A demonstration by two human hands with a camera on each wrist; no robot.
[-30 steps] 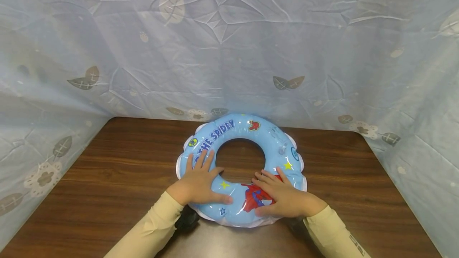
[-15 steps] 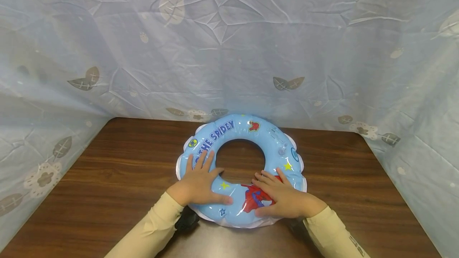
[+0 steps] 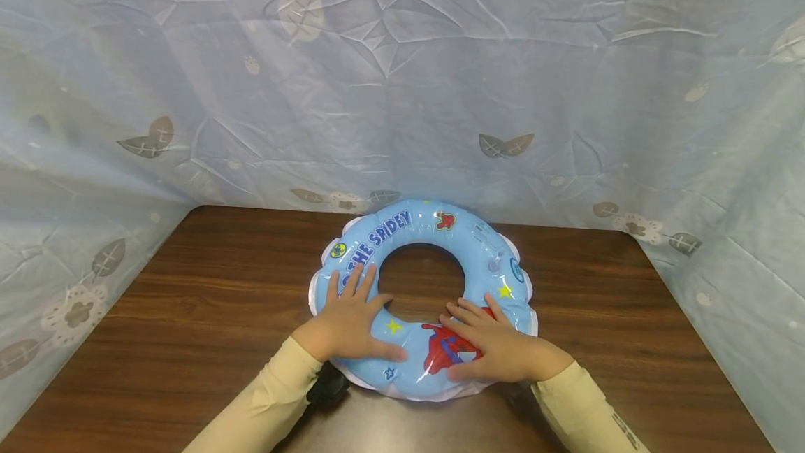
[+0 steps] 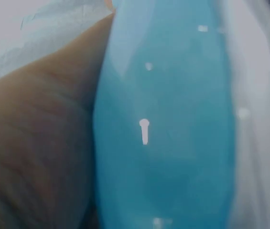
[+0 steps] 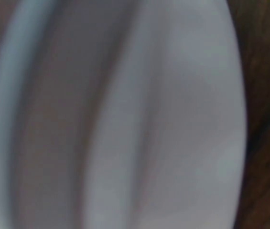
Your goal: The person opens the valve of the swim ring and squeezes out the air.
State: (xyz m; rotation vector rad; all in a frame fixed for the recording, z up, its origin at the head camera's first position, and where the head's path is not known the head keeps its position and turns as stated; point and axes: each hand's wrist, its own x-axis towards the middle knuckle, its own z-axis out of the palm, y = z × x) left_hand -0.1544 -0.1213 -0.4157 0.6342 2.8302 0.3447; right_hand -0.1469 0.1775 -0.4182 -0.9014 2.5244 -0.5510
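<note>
A light blue inflatable swim ring (image 3: 484, 247) with a white scalloped edge lies flat on the wooden table, printed with lettering, stars and a red figure. My left hand (image 3: 349, 324) rests on its near left part, fingers spread and straight. On the near right part rests my right hand (image 3: 497, 344), its fingers extended across the red print. A clear valve (image 3: 495, 261) shows on the ring's right side. The left wrist view has the left palm (image 4: 39, 129) against the blue vinyl (image 4: 166, 119). Close up in the right wrist view is the blurred white edge (image 5: 187, 124) of the ring.
The dark brown wooden table (image 3: 207, 299) extends around the ring on all sides. A pale blue-grey curtain (image 3: 402, 89) with leaf and flower prints hangs behind it and along both sides. A black device (image 3: 328, 384) sits under the left wrist.
</note>
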